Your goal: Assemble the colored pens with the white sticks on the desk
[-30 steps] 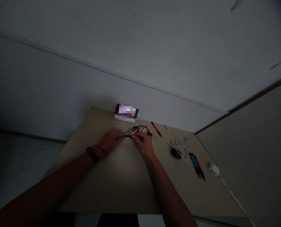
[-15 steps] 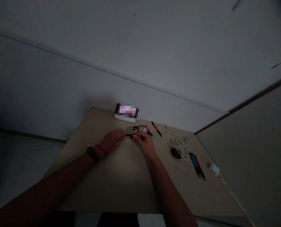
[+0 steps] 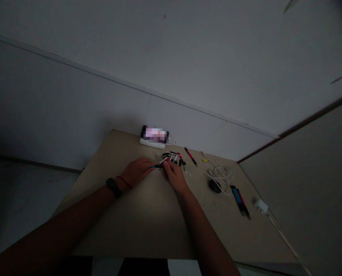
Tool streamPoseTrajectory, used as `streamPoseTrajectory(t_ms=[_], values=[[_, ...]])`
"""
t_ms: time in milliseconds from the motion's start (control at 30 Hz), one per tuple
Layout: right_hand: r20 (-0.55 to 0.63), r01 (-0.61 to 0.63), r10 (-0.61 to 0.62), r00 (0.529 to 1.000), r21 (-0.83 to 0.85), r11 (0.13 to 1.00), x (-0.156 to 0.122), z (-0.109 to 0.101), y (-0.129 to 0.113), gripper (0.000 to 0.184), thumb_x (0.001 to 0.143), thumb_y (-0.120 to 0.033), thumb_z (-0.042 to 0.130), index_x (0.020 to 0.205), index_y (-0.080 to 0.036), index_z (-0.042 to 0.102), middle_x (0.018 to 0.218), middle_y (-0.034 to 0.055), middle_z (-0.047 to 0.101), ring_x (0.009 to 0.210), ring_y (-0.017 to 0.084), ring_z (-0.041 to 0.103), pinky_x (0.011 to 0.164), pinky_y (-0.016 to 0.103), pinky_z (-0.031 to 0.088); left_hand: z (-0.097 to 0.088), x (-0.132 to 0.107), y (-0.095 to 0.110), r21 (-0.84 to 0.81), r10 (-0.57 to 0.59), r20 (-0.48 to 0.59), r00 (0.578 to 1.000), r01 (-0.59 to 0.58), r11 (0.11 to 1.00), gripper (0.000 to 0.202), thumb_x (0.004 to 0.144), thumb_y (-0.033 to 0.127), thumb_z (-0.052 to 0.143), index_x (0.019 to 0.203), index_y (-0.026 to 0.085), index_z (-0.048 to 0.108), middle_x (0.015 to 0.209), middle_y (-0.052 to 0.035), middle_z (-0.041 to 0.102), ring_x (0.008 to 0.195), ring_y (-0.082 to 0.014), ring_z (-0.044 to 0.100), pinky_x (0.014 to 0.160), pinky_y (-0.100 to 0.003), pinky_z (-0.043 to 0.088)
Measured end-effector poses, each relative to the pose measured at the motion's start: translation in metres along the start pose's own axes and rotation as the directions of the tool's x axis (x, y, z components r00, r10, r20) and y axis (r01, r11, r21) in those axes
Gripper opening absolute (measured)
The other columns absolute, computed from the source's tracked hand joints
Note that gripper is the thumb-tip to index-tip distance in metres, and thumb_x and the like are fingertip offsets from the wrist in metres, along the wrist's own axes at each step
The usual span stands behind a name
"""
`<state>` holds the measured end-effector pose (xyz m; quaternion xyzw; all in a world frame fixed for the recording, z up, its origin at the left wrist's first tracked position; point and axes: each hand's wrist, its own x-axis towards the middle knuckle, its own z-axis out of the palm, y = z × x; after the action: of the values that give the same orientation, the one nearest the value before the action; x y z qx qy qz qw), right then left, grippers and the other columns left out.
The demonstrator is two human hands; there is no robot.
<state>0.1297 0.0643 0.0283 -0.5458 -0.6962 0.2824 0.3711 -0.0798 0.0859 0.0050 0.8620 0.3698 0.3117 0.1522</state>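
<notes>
The room is dim. My left hand [image 3: 136, 171], with a black band on its wrist, is closed around a thin blue and black pen [image 3: 156, 166] held low over the beige table [image 3: 147, 222]. My right hand [image 3: 174, 175] pinches the pen's other end with its fingers together. Just beyond both hands lies a small heap of pen parts [image 3: 173, 157] in black, white and red.
A phone [image 3: 155, 134] leans on a white block at the table's far edge by the wall. A red pen [image 3: 190, 156], a coiled white cable [image 3: 221, 174], a black mouse [image 3: 214, 186], two pens [image 3: 240, 202] and a white plug [image 3: 260, 206] lie to the right.
Both hands have stayed together on the pen; my right hand has shifted slightly up and left, toward the heap of parts. Nothing else on the table has moved.
</notes>
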Motion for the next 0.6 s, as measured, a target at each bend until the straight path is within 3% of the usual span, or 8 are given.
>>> streamPoseTrajectory(t_ms=[100, 200, 400, 600], values=[[-0.011, 0.005, -0.004, 1.000, 0.046, 0.999, 0.0007, 0.0000, 0.0025, 0.039, 0.092, -0.059, 0.052, 0.080, -0.022, 0.055, 0.071, 0.0004, 0.058, 0.065, 0.016, 0.054, 0.056, 0.026, 0.040, -0.0015, -0.0002, -0.0008, -0.013, -0.038, -0.030, 0.999, 0.037, 0.999, 0.031, 0.102, 0.034, 0.047, 0.118, 0.021, 0.070, 0.108, -0.0069, 0.073, 0.103, -0.0205, 0.064, 0.093, -0.033, 0.051], [-0.009, 0.023, -0.022, 1.000, 0.050, 0.998, 0.0005, 0.0012, 0.0052, 0.037, 0.092, -0.058, 0.052, 0.081, -0.022, 0.054, 0.077, 0.0014, 0.059, 0.069, 0.016, 0.055, 0.059, 0.026, 0.042, -0.0032, 0.0000, 0.0005, -0.034, -0.038, -0.032, 0.999, 0.037, 0.999, 0.033, 0.102, 0.034, 0.046, 0.120, 0.021, 0.070, 0.110, -0.0068, 0.073, 0.102, -0.0204, 0.064, 0.092, -0.033, 0.051], [0.015, 0.042, -0.043, 0.999, 0.057, 0.998, -0.0010, 0.0018, 0.0062, 0.032, 0.094, -0.053, 0.049, 0.084, -0.023, 0.052, 0.074, 0.0007, 0.058, 0.067, 0.017, 0.053, 0.061, 0.027, 0.042, -0.0009, -0.0001, 0.0004, -0.028, -0.005, -0.002, 1.000, 0.005, 1.000, 0.034, 0.102, 0.035, 0.045, 0.118, 0.020, 0.070, 0.104, -0.0081, 0.073, 0.099, -0.0208, 0.065, 0.091, -0.033, 0.051], [0.009, 0.062, -0.062, 0.998, -0.034, 0.997, -0.0009, 0.0005, 0.0002, 0.043, 0.096, -0.058, 0.043, 0.072, -0.023, 0.050, 0.063, -0.0017, 0.052, 0.061, 0.015, 0.048, 0.059, 0.027, 0.037, 0.0016, -0.0001, -0.0032, -0.025, 0.020, 0.017, 1.000, -0.019, 1.000, 0.032, 0.102, 0.034, 0.046, 0.119, 0.021, 0.070, 0.107, -0.0073, 0.073, 0.102, -0.0204, 0.063, 0.093, -0.033, 0.050]])
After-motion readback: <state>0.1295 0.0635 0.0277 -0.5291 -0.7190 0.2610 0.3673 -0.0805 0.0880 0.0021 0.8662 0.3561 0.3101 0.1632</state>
